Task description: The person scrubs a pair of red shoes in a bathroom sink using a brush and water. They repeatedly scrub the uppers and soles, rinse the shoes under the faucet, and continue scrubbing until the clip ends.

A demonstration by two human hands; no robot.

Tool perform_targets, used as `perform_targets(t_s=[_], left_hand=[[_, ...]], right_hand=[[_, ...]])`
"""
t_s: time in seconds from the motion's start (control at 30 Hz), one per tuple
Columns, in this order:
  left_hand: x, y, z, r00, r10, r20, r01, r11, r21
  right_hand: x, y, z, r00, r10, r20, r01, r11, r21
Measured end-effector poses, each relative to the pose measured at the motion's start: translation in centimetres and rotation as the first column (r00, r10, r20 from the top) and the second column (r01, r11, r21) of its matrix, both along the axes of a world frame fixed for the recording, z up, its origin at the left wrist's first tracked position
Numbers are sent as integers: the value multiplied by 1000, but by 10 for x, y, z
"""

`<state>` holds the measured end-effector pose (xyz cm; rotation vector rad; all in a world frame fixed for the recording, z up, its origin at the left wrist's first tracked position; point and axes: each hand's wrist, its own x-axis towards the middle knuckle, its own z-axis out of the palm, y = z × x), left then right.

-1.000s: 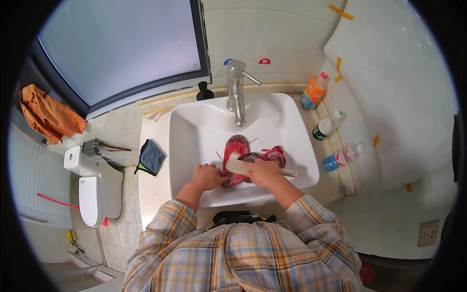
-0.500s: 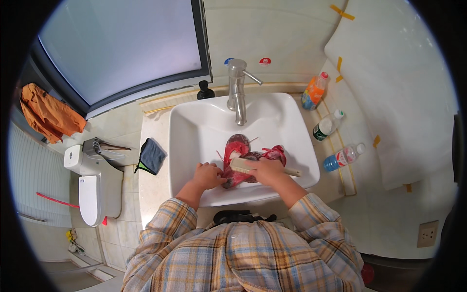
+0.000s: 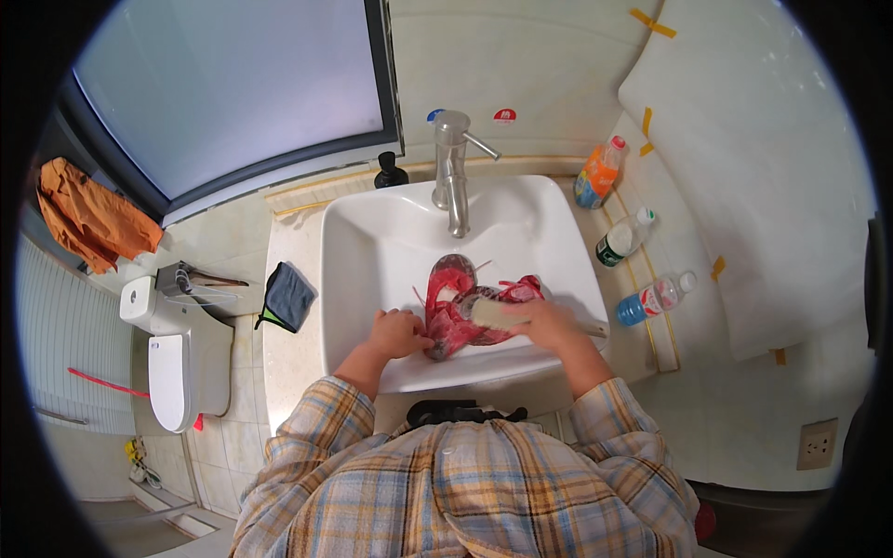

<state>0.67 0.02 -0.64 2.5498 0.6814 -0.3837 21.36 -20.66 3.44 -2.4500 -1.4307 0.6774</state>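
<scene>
A pair of wet red shoes with dark soles lies in the white sink. The left shoe points away from me, with pale foam on it. Its near end is gripped by my left hand, fingers curled over the edge. In my right hand is a scrub brush with a pale head and a light handle sticking out to the right. The brush head lies over the right shoe, partly hiding it. Its bristles are out of sight.
A metal faucet rises behind the sink, beside a black pump bottle. Three plastic bottles, an orange one, a green-capped one and one with blue liquid, line the right. A grey cloth lies left.
My right hand and the brush have moved right, from over the left shoe towards the right shoe. My left hand stays on the left shoe.
</scene>
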Motion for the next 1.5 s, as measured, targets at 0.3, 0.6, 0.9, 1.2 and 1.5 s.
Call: perform_targets(t_s=[0.3,0.6,0.9,1.2,1.5], left_hand=[[3,-3,2,999,1,-50,-2,1000,-19],[5,-6,18,933,145,328,-88,979,-184],[39,-39,59,466,-462,755,34,862,506],[21,-43,28,814,-420,400,336,904,265],[14,-41,24,920,-382,82,366,916,162]], right_hand=[[-6,-8,3,998,-67,17,67,998,3],[14,-9,2,930,-341,134,333,940,79],[26,-23,13,877,-469,98,413,844,343],[-13,-7,-3,981,-151,122,127,974,187],[23,-1,-4,928,-218,302,233,972,-13]])
